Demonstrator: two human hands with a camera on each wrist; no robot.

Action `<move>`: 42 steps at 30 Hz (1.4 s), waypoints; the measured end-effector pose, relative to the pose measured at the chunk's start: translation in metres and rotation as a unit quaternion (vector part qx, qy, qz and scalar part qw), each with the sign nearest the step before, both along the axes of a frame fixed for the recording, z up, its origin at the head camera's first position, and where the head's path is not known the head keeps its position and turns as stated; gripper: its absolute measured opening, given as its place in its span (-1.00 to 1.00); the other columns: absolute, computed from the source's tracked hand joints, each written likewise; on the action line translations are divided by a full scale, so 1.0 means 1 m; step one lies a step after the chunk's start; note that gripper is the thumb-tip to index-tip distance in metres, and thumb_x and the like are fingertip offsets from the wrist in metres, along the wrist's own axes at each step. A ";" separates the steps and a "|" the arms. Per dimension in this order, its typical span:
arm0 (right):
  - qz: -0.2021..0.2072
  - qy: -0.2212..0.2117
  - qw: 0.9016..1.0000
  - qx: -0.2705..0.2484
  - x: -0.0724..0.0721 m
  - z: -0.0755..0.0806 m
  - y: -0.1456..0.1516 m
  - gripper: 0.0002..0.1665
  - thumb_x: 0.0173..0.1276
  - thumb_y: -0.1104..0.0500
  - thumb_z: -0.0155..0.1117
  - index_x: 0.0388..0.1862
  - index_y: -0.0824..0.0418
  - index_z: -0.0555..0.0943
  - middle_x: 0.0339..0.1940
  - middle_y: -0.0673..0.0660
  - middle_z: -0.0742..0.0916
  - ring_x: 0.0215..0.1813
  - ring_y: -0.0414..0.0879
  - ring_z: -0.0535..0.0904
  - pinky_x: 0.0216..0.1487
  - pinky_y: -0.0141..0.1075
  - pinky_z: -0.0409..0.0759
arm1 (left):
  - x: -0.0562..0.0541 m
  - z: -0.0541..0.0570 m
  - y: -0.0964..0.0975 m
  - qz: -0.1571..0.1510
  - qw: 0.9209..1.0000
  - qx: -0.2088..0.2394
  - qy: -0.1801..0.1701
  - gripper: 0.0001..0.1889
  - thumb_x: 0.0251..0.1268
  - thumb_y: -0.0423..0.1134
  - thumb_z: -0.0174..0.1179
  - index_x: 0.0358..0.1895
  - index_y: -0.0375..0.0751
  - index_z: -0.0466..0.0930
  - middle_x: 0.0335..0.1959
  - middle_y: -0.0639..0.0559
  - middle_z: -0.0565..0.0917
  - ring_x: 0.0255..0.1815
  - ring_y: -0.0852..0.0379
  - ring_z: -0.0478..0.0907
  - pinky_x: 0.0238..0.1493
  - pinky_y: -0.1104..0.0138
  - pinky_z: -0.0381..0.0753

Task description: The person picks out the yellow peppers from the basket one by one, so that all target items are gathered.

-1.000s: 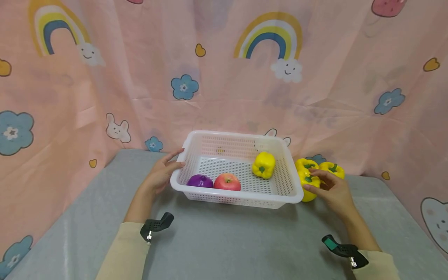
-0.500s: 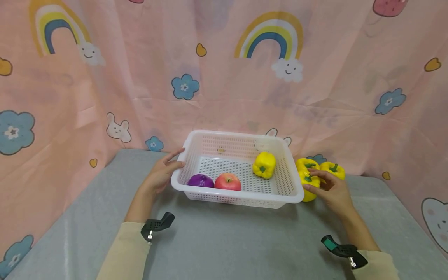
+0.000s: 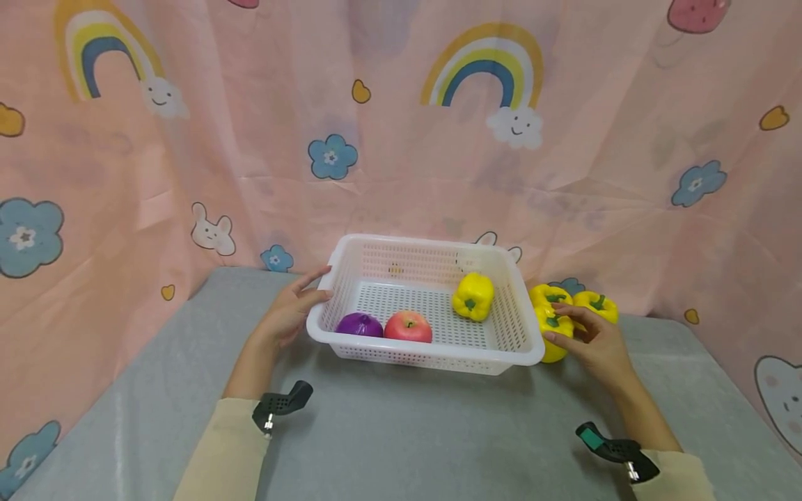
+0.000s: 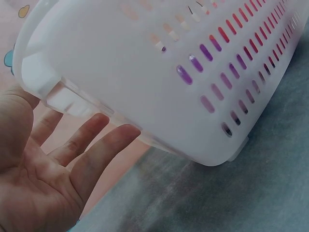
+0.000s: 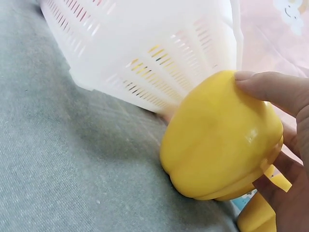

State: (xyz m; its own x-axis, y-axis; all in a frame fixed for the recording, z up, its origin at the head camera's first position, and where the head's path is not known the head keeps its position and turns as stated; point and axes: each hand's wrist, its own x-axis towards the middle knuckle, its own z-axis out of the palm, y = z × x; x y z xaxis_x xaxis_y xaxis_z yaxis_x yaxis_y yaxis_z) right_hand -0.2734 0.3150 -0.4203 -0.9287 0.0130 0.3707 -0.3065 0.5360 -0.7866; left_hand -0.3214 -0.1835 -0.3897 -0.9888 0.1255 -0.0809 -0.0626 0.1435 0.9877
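Note:
A white slotted plastic basket [image 3: 426, 356] stands on the grey-covered table. Inside it are a yellow bell pepper [image 3: 473, 297] on the right, a red apple [image 3: 408, 326] and, partly behind the front rim, a purple onion-like piece [image 3: 360, 324]. My left hand [image 3: 285, 313] touches the basket's left end. Its fingers [image 4: 91, 162] reach out fairly straight along the outer wall, with the thumb up at the rim. Just outside the right end, my right hand [image 3: 598, 344] grips another yellow bell pepper [image 5: 217, 140] between thumb and fingers.
Two more yellow bell peppers, a rear one [image 3: 550, 293] and a right one [image 3: 596, 303], lie behind the right hand. A pink printed curtain [image 3: 401, 174] hangs right behind the basket. The grey table [image 3: 426, 431] extends in front of it.

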 end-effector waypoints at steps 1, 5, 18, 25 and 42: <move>0.000 0.000 1.000 0.002 0.000 0.000 0.000 -0.51 0.33 0.16 0.44 0.17 0.36 0.58 0.11 -0.41 0.60 0.12 -0.58 0.45 0.05 -0.77 0.45 | 0.000 0.000 0.000 0.000 1.000 0.000 0.001 -0.35 0.48 -0.18 0.14 0.58 0.17 0.19 0.45 -0.31 0.43 0.41 -0.21 0.46 0.25 0.15 0.64; 0.002 0.003 1.000 0.005 0.000 0.000 0.000 -0.48 0.33 0.18 0.44 0.20 0.36 0.57 0.09 -0.45 0.60 0.11 -0.59 0.46 0.04 -0.77 0.45 | 0.000 -0.001 -0.001 0.000 1.000 0.000 0.002 -0.35 0.48 -0.18 0.14 0.58 0.16 0.20 0.41 -0.34 0.45 0.38 -0.22 0.49 0.21 0.15 0.67; -0.014 -0.017 1.000 0.020 0.002 0.008 0.001 -0.45 0.34 0.10 0.44 0.23 0.31 0.55 0.13 -0.36 0.59 0.14 -0.62 0.40 0.05 -0.80 0.39 | 0.000 -0.002 0.000 0.002 1.000 -0.003 0.003 -0.35 0.48 -0.16 0.15 0.57 0.18 0.21 0.43 -0.31 0.44 0.41 -0.23 0.47 0.29 0.06 0.62; -0.001 0.010 0.999 0.045 0.007 0.019 -0.004 -0.48 0.34 0.12 0.43 0.20 0.30 0.56 0.10 -0.43 0.55 0.14 -0.61 0.38 0.06 -0.81 0.35 | 0.001 -0.001 0.000 0.004 1.000 -0.002 0.000 -0.35 0.48 -0.14 0.15 0.58 0.18 0.20 0.44 -0.30 0.44 0.41 -0.23 0.47 0.29 0.06 0.62; 0.034 0.103 0.980 0.169 0.016 0.058 -0.035 -0.45 0.13 0.17 0.60 0.12 0.20 0.64 0.28 0.27 0.65 0.29 0.22 0.45 0.18 0.36 0.47 | -0.004 -0.004 -0.001 -0.001 1.000 0.019 0.010 -0.36 0.46 -0.19 0.17 0.55 0.18 0.25 0.38 -0.28 0.49 0.27 -0.11 0.56 0.11 0.21 0.71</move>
